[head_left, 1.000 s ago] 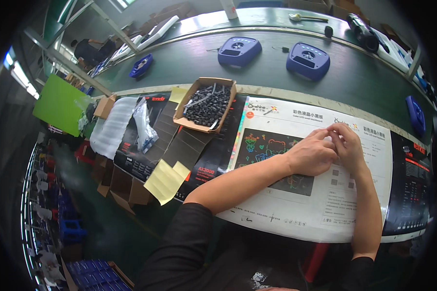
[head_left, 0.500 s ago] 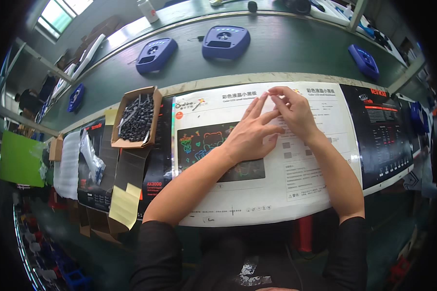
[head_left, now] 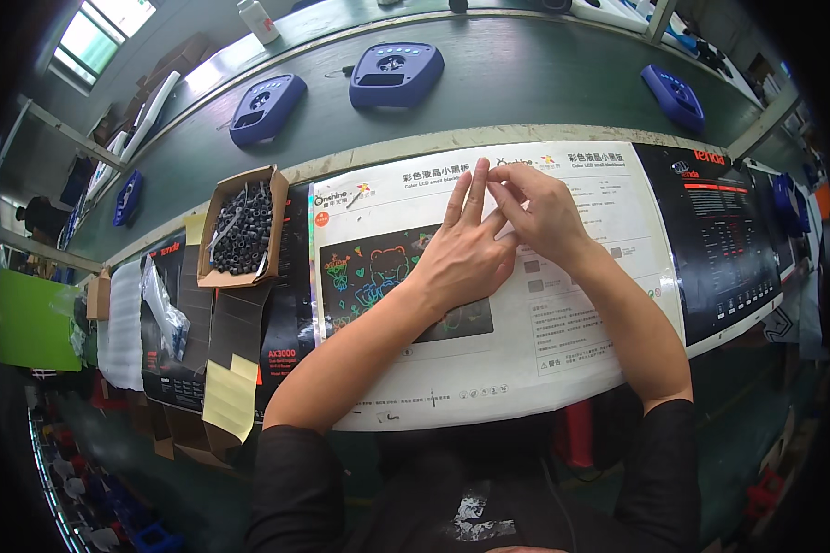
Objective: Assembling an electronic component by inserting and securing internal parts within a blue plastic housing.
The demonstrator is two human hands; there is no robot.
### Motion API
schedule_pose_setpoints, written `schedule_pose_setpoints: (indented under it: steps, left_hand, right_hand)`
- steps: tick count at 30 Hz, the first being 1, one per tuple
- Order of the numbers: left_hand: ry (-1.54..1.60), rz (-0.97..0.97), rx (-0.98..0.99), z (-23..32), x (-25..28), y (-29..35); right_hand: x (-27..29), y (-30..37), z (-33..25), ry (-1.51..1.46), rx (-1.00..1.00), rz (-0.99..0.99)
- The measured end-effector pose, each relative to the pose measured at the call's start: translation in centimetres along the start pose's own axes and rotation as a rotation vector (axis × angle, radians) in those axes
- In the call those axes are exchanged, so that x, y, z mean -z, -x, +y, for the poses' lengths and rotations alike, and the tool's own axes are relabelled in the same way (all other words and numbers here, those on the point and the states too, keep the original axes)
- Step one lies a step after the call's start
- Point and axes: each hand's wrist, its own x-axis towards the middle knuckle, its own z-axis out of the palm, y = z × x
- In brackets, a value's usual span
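On the white printed paper sheet (head_left: 563, 323) covering the bench, the left hand (head_left: 461, 253) lay flat with fingers extended, the right hand (head_left: 539, 207) pinched something too small to identify, and the cardboard box of small black parts (head_left: 240, 230) stood untouched, well left.

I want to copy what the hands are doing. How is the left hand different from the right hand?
The left hand lies flat on the white printed sheet with fingers stretched straight out; the right hand is curled, its fingertips pinched together. The left hand shows its whole back, while the right hand is partly tucked against the left fingers. Both are bare, touch each other and rest on that sheet.
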Motion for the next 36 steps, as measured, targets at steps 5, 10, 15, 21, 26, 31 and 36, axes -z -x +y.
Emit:
schedule_pose_setpoints:
  steps: [5,10,15,21,26,31,36]
  left_hand:
    - [-0.012,0.002,0.005,-0.2,0.2,-0.1]
    - [-0.091,-0.003,0.001,0.0,-0.2,0.0]
    - [-0.144,-0.043,0.003,0.2,-0.2,0.3]
    - [-0.199,-0.075,0.003,0.4,-0.1,0.3]
    - [-0.195,-0.084,-0.003,0.3,-0.2,0.3]
    - [-0.148,-0.065,-0.005,0.0,-0.4,0.4]
    - [-0.122,-0.071,-0.007,0.0,-0.5,0.3]
  right_hand:
    - [-0.1,-0.3,-0.5,-0.038,-0.033,-0.008]
    - [0.0,-0.2,-1.2,-0.059,-0.073,0.003]
    - [-0.1,-0.1,-1.5,-0.013,-0.073,0.025]
    - [-0.2,-0.1,-1.2,0.018,-0.027,0.059]
    - [-0.1,-0.1,-0.9,-0.011,-0.052,0.046]
    - [-0.2,-0.1,-0.5,-0.047,-0.092,0.029]
    - [-0.1,-0.2,-0.2,-0.128,-0.149,0.046]
